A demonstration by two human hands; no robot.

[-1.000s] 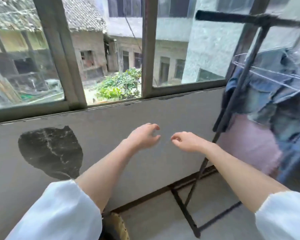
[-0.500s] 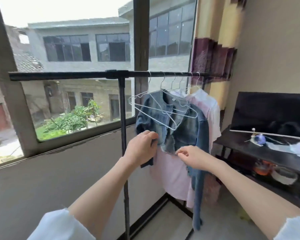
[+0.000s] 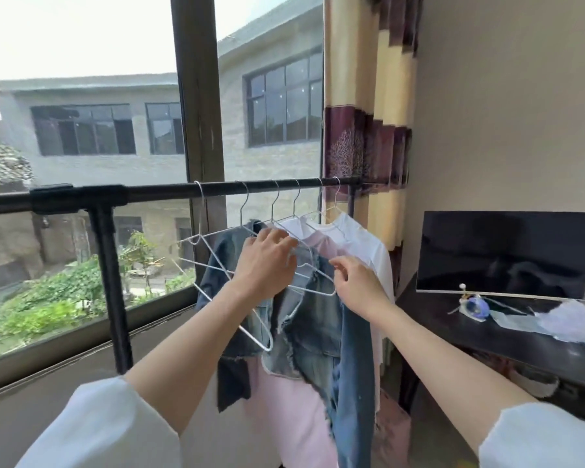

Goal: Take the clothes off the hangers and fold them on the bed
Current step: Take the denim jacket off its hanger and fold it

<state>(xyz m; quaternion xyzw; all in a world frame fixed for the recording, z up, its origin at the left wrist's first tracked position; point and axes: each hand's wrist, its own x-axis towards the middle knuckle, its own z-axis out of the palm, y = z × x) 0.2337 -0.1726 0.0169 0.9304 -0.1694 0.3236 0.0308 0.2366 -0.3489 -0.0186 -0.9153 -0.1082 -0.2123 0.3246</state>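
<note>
Both hands up at the denim jacket [image 3: 304,319] hanging under the black rail [image 3: 169,192]: left hand [image 3: 267,265] grips its collar, right hand [image 3: 355,282] pinches the hanger [image 3: 318,292] end (denim's heavy, floppy; lift by shoulders).

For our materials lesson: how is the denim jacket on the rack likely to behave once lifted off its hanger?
The denim jacket already drapes in folds, so it will probably flop rather than hold shape. Its thick frayed cloth looks fairly heavy. The thin wire hanger may snag it.
</note>
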